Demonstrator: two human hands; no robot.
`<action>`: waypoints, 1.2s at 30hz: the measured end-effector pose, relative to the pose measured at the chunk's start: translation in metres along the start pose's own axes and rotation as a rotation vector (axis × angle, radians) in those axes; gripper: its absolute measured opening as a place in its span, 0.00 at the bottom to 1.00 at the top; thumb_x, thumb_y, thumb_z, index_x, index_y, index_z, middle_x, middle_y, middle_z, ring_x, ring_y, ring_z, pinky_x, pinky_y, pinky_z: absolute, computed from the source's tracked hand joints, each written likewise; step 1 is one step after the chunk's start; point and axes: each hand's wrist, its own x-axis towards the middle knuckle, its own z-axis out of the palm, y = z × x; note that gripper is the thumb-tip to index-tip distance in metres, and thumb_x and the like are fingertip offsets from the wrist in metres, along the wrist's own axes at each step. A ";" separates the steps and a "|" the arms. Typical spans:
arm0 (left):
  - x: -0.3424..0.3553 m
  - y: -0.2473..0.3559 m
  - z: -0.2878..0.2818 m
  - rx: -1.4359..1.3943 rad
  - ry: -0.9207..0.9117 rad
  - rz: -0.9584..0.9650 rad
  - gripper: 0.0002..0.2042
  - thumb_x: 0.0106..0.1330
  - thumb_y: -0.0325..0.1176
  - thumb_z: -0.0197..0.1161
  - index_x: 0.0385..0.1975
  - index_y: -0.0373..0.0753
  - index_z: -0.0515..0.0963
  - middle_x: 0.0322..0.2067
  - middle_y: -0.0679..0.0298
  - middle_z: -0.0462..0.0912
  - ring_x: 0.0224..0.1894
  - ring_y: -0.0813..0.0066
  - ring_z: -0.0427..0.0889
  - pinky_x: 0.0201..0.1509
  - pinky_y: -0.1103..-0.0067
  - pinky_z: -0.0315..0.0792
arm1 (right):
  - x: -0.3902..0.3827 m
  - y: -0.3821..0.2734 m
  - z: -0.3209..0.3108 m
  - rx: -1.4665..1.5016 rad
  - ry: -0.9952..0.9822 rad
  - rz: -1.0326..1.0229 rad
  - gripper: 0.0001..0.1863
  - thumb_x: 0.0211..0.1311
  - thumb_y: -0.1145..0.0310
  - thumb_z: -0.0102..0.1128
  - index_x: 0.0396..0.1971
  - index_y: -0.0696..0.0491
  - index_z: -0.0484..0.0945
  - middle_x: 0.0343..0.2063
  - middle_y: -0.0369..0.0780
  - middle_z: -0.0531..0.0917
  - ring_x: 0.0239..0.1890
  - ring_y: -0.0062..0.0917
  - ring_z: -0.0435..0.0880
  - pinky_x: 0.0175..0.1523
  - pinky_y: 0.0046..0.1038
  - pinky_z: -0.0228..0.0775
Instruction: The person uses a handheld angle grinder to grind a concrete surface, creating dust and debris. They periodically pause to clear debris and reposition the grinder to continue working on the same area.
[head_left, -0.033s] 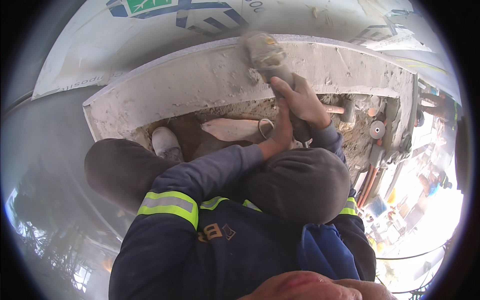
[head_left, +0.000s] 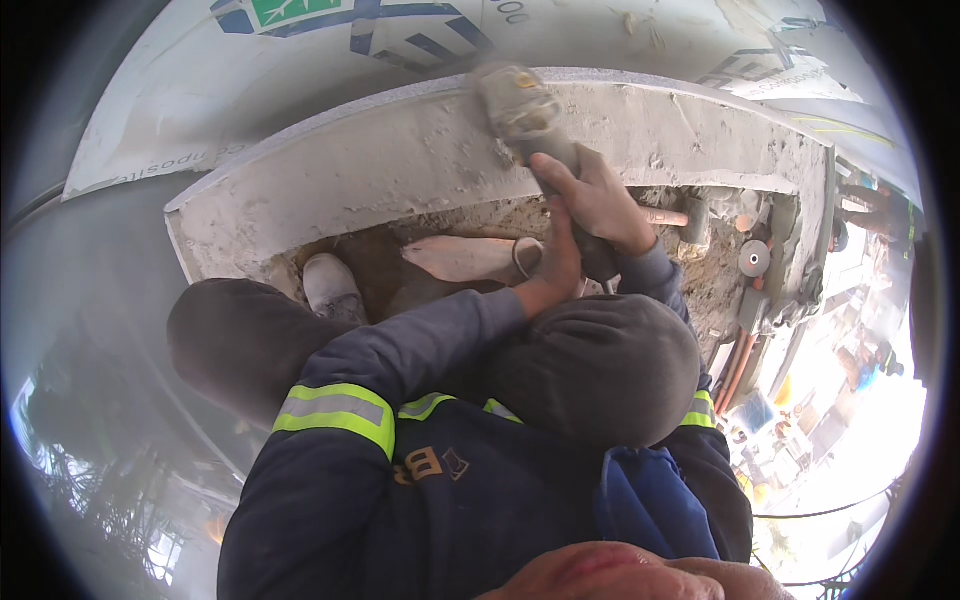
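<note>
Both hands grip a dust-covered angle grinder (head_left: pixel 522 108), its head at the top edge of a grey cement-faced ledge (head_left: pixel 360 165). My right hand (head_left: pixel 607 205) wraps round the body, thumb along its upper side. Lower down and to the left, my left hand (head_left: pixel 558 258) is pressed against the grinder's rear part; its fingers are mostly hidden. The grinder's head is blurred and dusty, so its disc cannot be made out. A dark cord (head_left: pixel 608 287) runs from the tool's rear toward my knee.
A mallet (head_left: pixel 692 220) lies right of my hands, beyond it a round disc (head_left: pixel 754 259). My pale dusty shoe (head_left: pixel 333 284) stands inside the ledge, with a long pale object (head_left: pixel 458 258) beside it. Printed sheeting (head_left: pixel 600 35) rises behind. Cluttered ground (head_left: pixel 790 420) is at the right.
The grinder and both hands have shifted slightly to the left along the ledge. The grip looks the same.
</note>
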 end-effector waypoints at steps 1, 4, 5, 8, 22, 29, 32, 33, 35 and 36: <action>-0.003 0.002 0.004 -0.044 0.038 0.016 0.42 0.74 0.72 0.38 0.76 0.45 0.54 0.70 0.64 0.67 0.72 0.69 0.68 0.73 0.71 0.67 | 0.001 0.000 0.003 -0.006 -0.011 -0.005 0.37 0.67 0.41 0.64 0.41 0.70 0.79 0.30 0.48 0.85 0.36 0.29 0.84 0.42 0.34 0.77; -0.005 0.000 0.009 -0.020 0.076 0.080 0.41 0.75 0.72 0.39 0.76 0.44 0.55 0.69 0.64 0.68 0.71 0.69 0.69 0.73 0.71 0.68 | 0.003 0.001 0.005 -0.005 -0.031 -0.003 0.37 0.67 0.41 0.64 0.41 0.70 0.79 0.30 0.48 0.85 0.36 0.29 0.84 0.42 0.34 0.77; -0.003 -0.001 0.008 0.015 0.076 0.108 0.41 0.75 0.71 0.39 0.75 0.44 0.56 0.69 0.64 0.68 0.71 0.69 0.69 0.73 0.71 0.68 | 0.001 0.001 0.002 0.008 -0.019 0.016 0.37 0.67 0.42 0.64 0.41 0.70 0.79 0.30 0.48 0.85 0.36 0.29 0.84 0.43 0.33 0.77; 0.009 -0.004 0.007 0.134 0.012 -0.001 0.40 0.76 0.71 0.39 0.72 0.41 0.60 0.64 0.63 0.72 0.66 0.71 0.72 0.68 0.73 0.69 | -0.002 0.012 -0.014 0.002 0.039 0.065 0.35 0.68 0.43 0.64 0.42 0.69 0.79 0.31 0.48 0.85 0.37 0.28 0.84 0.43 0.33 0.77; 0.008 -0.003 -0.003 0.037 0.142 0.107 0.42 0.78 0.69 0.37 0.70 0.32 0.63 0.61 0.55 0.75 0.62 0.69 0.75 0.63 0.74 0.72 | 0.001 0.004 0.005 -0.048 0.061 0.008 0.36 0.66 0.42 0.65 0.40 0.69 0.79 0.30 0.51 0.85 0.36 0.32 0.85 0.44 0.37 0.77; 0.013 -0.003 -0.009 0.192 0.067 0.023 0.42 0.77 0.70 0.36 0.71 0.34 0.62 0.63 0.57 0.73 0.65 0.70 0.73 0.67 0.72 0.69 | 0.000 0.019 0.002 0.027 0.135 0.020 0.36 0.66 0.42 0.65 0.39 0.69 0.78 0.30 0.51 0.85 0.36 0.33 0.85 0.43 0.37 0.78; -0.004 0.023 0.023 0.013 0.126 -0.062 0.42 0.77 0.70 0.36 0.71 0.35 0.62 0.62 0.58 0.73 0.64 0.71 0.73 0.66 0.73 0.70 | 0.006 0.022 0.007 -0.113 0.149 -0.028 0.36 0.66 0.42 0.66 0.40 0.70 0.78 0.30 0.50 0.85 0.36 0.32 0.86 0.43 0.36 0.78; -0.001 0.018 0.016 0.059 0.100 -0.048 0.41 0.78 0.69 0.36 0.72 0.35 0.62 0.63 0.58 0.73 0.64 0.71 0.73 0.66 0.73 0.70 | 0.003 0.019 0.006 -0.082 0.152 -0.001 0.36 0.66 0.42 0.65 0.40 0.70 0.78 0.30 0.51 0.85 0.36 0.33 0.86 0.43 0.37 0.78; 0.007 0.004 -0.001 0.152 0.054 -0.020 0.41 0.78 0.69 0.35 0.72 0.36 0.61 0.63 0.58 0.73 0.64 0.71 0.73 0.67 0.74 0.70 | -0.004 0.015 0.003 -0.018 0.152 0.053 0.37 0.66 0.41 0.65 0.40 0.71 0.78 0.30 0.53 0.85 0.35 0.36 0.87 0.43 0.38 0.79; 0.011 0.001 -0.006 0.144 0.047 0.004 0.40 0.78 0.69 0.35 0.72 0.36 0.61 0.63 0.58 0.73 0.64 0.71 0.73 0.67 0.74 0.70 | -0.003 0.015 0.003 -0.010 0.140 0.037 0.38 0.66 0.41 0.65 0.40 0.71 0.78 0.30 0.53 0.85 0.36 0.37 0.87 0.43 0.38 0.79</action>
